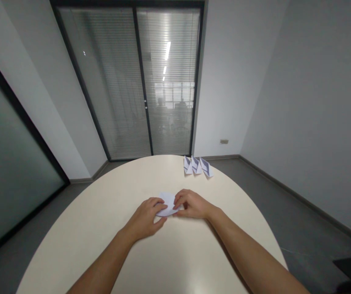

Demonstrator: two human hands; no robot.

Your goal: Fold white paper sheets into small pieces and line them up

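A small white folded paper lies on the cream round table in front of me. My left hand has its fingers curled over the paper's left edge, thumb tucked under it. My right hand pinches the paper's right edge with bent fingers. Both hands rest on the tabletop and meet over the paper, hiding part of it.
Three folded white paper pieces sit in a row near the table's far edge. Beyond the table are grey floor, glass doors with blinds and a white wall on the right.
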